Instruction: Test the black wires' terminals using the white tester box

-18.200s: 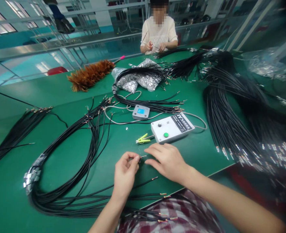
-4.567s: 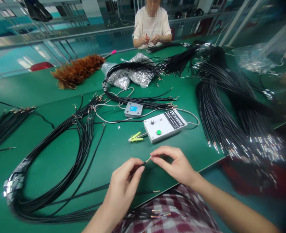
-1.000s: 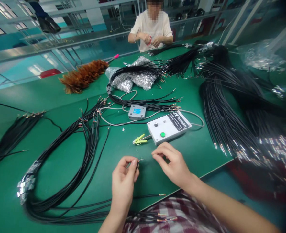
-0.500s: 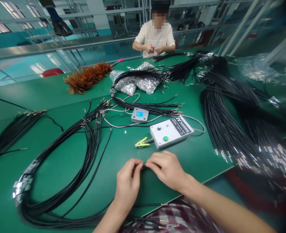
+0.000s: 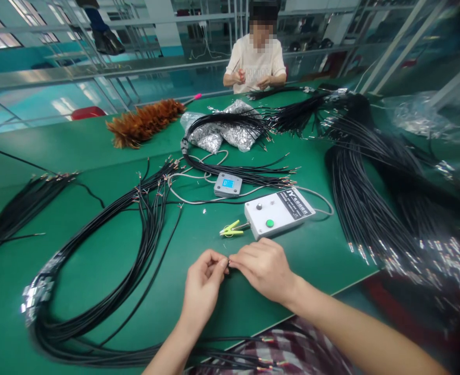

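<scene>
Wire end (image 5: 227, 260) pinched two-handed
Left hand (image 5: 203, 285) and right hand (image 5: 264, 269) are held fingertip to fingertip, both grips closed on it; it is pointed rightward.

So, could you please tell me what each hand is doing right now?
Left hand: fingers pinched shut on a cable end.
Right hand: fingers pinched shut on the same cable end; anything else there is hidden.

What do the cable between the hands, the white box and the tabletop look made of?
Black cable, pinched by left hand and right hand: matte jacket, likely plastic or rubber; its tip is hidden. White control box: smooth, satin casing, plastic or painted metal. Table: green mat, probably rubber, with slight sheen.
</scene>
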Available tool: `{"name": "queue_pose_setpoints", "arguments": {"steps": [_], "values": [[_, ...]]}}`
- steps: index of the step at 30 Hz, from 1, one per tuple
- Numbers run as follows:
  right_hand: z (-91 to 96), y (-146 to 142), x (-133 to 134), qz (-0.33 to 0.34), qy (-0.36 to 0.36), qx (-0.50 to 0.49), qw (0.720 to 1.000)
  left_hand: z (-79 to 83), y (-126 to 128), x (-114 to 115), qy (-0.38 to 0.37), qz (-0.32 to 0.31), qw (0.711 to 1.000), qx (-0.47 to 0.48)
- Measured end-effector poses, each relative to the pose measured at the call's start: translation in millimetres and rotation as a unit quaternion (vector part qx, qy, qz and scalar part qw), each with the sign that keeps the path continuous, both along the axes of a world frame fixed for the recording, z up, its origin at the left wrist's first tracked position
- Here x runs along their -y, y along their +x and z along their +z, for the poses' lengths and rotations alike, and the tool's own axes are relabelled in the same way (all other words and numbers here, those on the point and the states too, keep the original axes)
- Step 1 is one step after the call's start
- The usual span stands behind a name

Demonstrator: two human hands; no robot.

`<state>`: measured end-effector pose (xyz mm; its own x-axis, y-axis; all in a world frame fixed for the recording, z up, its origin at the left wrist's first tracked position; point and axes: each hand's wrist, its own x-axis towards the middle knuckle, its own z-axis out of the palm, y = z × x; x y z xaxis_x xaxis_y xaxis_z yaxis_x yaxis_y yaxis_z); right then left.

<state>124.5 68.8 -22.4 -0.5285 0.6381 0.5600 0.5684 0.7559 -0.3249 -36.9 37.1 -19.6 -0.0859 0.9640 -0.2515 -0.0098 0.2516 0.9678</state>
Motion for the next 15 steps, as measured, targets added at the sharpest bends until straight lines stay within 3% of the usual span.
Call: {"name": "queue_pose_setpoints", "arguments": {"steps": [8, 13, 15], "values": [[7.1, 16, 3, -0.053, -0.048, 0.006, 0.997, 2.9, -4, -6, -0.023, 0.014, 0.999, 0.018], [10.4, 3, -3, 0.004, -0.002, 0.048, 0.999, 4.9, -3, -8, -0.037, 0.000, 0.999, 0.018], [12.0, 6, -10, -0.005, 0.013, 0.055, 0.998, 4.9, -7, -10, -0.038, 0.014, 0.999, 0.015]]}}
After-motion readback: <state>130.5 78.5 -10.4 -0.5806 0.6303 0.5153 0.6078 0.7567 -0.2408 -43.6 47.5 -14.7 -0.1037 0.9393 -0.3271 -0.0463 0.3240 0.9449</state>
